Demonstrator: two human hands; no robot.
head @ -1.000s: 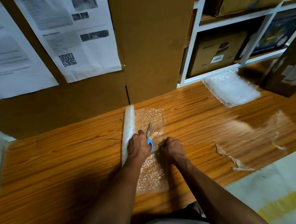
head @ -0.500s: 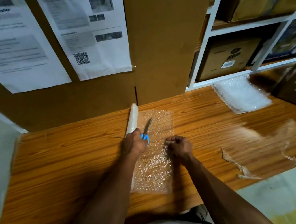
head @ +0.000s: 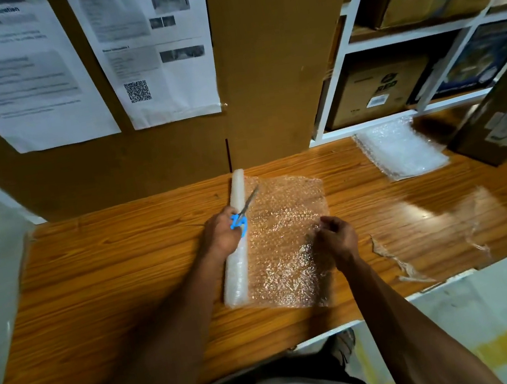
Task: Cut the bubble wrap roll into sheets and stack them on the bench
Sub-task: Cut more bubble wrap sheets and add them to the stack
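The left hand rests on the bubble wrap roll, fingers curled through the blue handles of the scissors, whose blades lie nearly together and point up and to the right, away from the person. The right hand pinches the right edge of the unrolled sheet between thumb and fingertips. Both forearms reach forward from the lower edge of the view.

The roll lies on the wooden counter, its long axis running from the near edge toward the cardboard wall behind it, tilted slightly rightward at the far end. The sheet spreads flat to the right of the roll and is joined to it along the roll's length.

Well right of the roll, by the white shelf, lies a stack of cut sheets. The shelf's compartments hold cardboard boxes. Thin plastic scraps lie near the counter's front edge, right of the roll. Two printed papers hang on the wall above the roll.
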